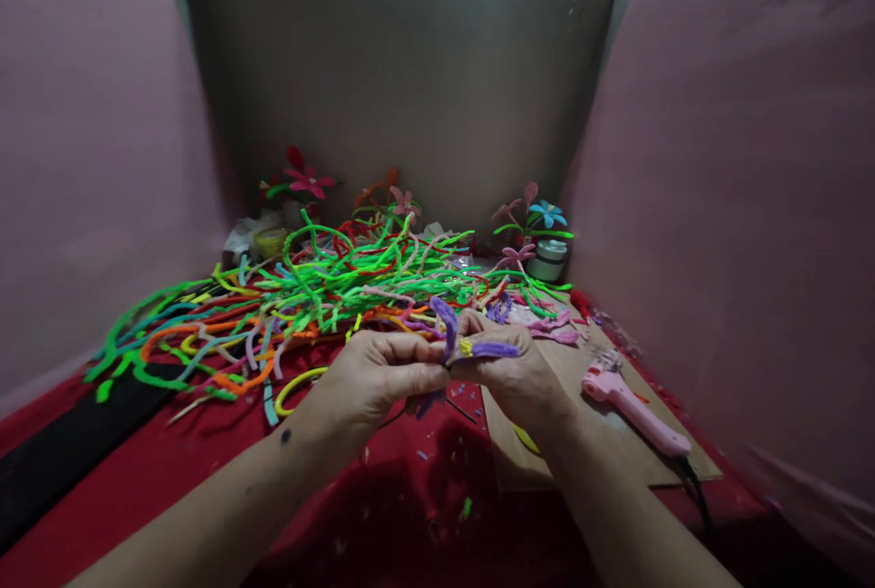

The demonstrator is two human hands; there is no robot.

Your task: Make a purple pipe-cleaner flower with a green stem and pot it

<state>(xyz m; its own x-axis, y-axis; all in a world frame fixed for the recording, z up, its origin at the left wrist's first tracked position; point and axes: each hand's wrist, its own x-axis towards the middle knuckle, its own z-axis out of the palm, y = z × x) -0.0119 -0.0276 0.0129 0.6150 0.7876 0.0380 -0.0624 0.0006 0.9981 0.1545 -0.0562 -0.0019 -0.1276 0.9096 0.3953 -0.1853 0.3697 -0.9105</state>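
Note:
My left hand (383, 374) and my right hand (516, 369) meet over the red cloth, both pinched on a small purple pipe-cleaner flower (471, 342) with looped petals and a yellow bit at its centre. One purple petal stands up, another lies flat over my right fingers. Just beyond my hands lies a big heap of pipe cleaners (307, 296) in green, orange, yellow, red and pink.
A pink glue gun (633, 406) lies on a cardboard sheet (602, 451) at the right. Finished pipe-cleaner flowers (307, 180) stand at the back, some beside a small jar (549, 260). A brown board stands behind; pink walls close both sides. A black strip (68, 451) lies at left.

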